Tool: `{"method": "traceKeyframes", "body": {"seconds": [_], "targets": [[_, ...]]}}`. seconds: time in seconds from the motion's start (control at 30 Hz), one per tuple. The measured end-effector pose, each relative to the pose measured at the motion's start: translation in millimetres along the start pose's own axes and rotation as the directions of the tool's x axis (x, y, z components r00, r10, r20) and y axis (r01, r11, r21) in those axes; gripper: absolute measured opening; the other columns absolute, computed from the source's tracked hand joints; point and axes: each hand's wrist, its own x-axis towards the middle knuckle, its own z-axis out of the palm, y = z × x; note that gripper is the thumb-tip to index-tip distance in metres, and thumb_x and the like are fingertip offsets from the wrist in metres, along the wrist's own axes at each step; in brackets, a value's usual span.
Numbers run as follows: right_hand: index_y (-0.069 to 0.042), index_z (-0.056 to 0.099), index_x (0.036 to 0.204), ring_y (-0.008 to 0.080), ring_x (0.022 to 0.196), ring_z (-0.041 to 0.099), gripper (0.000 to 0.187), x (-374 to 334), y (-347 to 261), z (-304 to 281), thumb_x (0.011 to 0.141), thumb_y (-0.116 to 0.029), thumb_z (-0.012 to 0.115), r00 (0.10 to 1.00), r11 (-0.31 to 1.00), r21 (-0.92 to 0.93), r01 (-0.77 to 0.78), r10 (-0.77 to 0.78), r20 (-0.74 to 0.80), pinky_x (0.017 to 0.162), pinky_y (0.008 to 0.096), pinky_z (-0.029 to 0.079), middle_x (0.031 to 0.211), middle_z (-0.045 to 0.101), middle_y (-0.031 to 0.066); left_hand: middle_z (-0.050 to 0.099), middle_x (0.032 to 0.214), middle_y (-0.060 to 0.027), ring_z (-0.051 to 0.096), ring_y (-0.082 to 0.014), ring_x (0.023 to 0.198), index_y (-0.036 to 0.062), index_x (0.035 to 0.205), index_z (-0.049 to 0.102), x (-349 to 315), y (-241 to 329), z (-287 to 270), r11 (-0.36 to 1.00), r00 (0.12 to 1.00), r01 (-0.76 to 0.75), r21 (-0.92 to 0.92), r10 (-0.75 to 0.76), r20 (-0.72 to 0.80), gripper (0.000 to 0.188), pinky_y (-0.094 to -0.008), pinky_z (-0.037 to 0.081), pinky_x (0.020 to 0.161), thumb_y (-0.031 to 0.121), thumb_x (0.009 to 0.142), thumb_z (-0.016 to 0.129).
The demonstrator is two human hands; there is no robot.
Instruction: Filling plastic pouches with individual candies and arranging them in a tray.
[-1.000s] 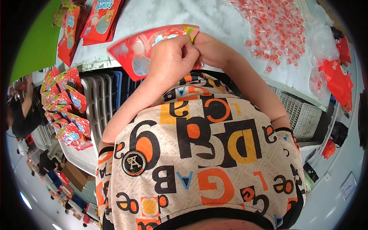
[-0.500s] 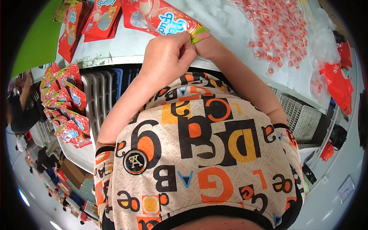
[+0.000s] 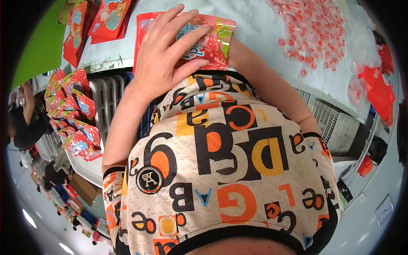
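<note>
A red pouch [image 3: 214, 46] with a green and pink top edge lies on its side at the table's near edge, in front of my body. Across its printed front my left hand [image 3: 172, 46] rests flat, fingers stretched and spread, gripping nothing. My right hand [image 3: 234, 52] reaches behind the pouch's right end. The pouch covers its fingers, so their hold on it is hidden. Under the left hand, a flat red edge [image 3: 144, 19] shows to the left of the pouch.
Flat red pouches [image 3: 111, 19] lie stacked at the far left of the pale table [image 3: 250, 25]. Small clear packets with red centres [image 3: 312, 34] are heaped at the right. Filled pouches [image 3: 78, 110] stand in a white crate [image 3: 104, 100] at left. A grey basket [image 3: 335, 127] sits below right.
My left hand has opened from a pinch at the pouch's top edge and now lies spread on its front. The pouch has turned and come nearer my body.
</note>
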Motion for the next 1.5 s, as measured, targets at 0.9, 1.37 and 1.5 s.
{"method": "traceKeyframes", "body": {"seconds": [0.9, 1.37, 1.5], "targets": [[-0.013, 0.057, 0.135, 0.0349, 0.130, 0.047, 0.050, -156, -62, -49, 0.089, -0.024, 0.071, 0.733, -0.658, -0.557, -0.507, -0.669, 0.124, 0.107, 0.0485, 0.039, 0.147, 0.047, 0.0102, 0.074, 0.086, -0.0145, 0.069, -0.0184, 0.067, -0.0036, 0.111, 0.066, -55, -32, 0, 0.904, 0.893, 0.427, 0.015, -0.419, -0.166, 0.022, -0.0304, 0.054, 0.063, 0.015, 0.101, 0.059], [-0.003, 0.068, 0.116, 0.0161, 0.108, 0.063, 0.024, -96, -64, -52, 0.094, -0.002, 0.060, 0.563, -0.200, -0.966, -0.166, -0.823, 0.073, 0.088, 0.0263, 0.051, 0.122, 0.065, 0.0080, 0.074, 0.092, -0.0172, 0.070, -0.0162, 0.074, 0.0020, 0.117, 0.067, -108, -5, -39, 0.787, 0.779, 0.613, 0.070, -0.589, -0.215, 0.020, -0.0284, 0.054, 0.066, 0.007, 0.098, 0.063], [-0.004, 0.070, 0.107, 0.0251, 0.095, 0.067, 0.019, -96, -61, -51, 0.089, -0.002, 0.066, 0.587, -0.374, -0.912, -0.170, -0.781, 0.211, 0.082, 0.0299, 0.054, 0.107, 0.068, 0.0105, 0.073, 0.090, -0.0167, 0.069, -0.0184, 0.070, 0.0031, 0.116, 0.067, -117, -7, -32, 0.765, 0.752, 0.640, 0.076, -0.604, -0.264, 0.019, -0.0300, 0.053, 0.063, 0.008, 0.098, 0.063]]}}
